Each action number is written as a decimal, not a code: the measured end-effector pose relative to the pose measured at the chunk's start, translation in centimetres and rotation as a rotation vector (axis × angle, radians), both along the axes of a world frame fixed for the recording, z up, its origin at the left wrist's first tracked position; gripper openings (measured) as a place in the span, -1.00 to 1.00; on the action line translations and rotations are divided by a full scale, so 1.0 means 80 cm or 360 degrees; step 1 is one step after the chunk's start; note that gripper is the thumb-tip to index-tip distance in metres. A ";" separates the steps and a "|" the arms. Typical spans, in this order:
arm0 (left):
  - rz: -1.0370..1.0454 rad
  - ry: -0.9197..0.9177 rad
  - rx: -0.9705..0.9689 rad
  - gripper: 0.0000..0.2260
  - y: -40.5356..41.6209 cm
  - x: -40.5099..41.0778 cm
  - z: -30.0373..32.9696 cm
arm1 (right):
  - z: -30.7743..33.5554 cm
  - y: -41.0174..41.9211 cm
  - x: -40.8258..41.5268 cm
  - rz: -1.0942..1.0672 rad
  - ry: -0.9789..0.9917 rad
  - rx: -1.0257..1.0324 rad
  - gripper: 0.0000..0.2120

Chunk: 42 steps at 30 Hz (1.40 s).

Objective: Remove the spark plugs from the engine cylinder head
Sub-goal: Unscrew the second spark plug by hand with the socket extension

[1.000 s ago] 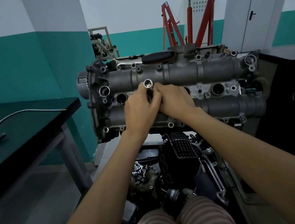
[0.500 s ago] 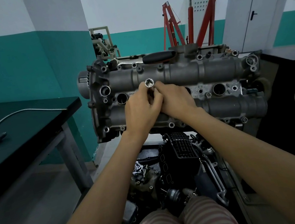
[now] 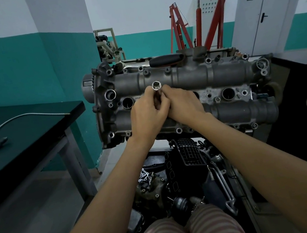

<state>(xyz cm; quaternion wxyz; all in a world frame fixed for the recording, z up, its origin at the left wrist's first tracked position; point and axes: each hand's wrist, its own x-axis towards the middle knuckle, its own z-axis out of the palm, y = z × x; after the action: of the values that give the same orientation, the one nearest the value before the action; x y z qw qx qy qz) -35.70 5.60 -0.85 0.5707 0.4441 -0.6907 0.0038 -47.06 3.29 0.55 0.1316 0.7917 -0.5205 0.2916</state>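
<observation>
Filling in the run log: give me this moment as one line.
left hand grips shiny metal socket tube | right hand grips tube too | tube over grey cylinder head | wells open

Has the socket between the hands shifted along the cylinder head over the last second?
No. The socket sits right of the open plug well, as before, gripped by both hands.

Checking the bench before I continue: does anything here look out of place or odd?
One thing: a ratchet handle lies loose on the far top edge of the cylinder head, where it might slip off. Both hands, left hand and right hand, grip the socket tube.
</observation>
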 end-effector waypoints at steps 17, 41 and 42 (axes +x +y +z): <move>0.0026 -0.0034 0.0032 -0.82 -0.001 0.000 0.000 | 0.003 0.004 -0.001 -0.0004 0.0015 0.0043 -0.87; 0.0021 -0.0041 -0.0030 -0.74 0.001 -0.001 0.000 | -0.001 -0.002 0.000 -0.0022 0.0087 0.0018 -0.82; 0.0011 -0.0034 -0.0024 -0.76 0.001 -0.001 0.000 | -0.001 -0.002 0.000 -0.0019 0.0082 0.0019 -0.82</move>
<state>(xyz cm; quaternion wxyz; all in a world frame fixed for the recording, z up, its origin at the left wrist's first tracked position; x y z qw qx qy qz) -35.77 5.68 -0.87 0.5667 0.4422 -0.6950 0.0157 -47.06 3.10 0.47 0.1420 0.7966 -0.5233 0.2673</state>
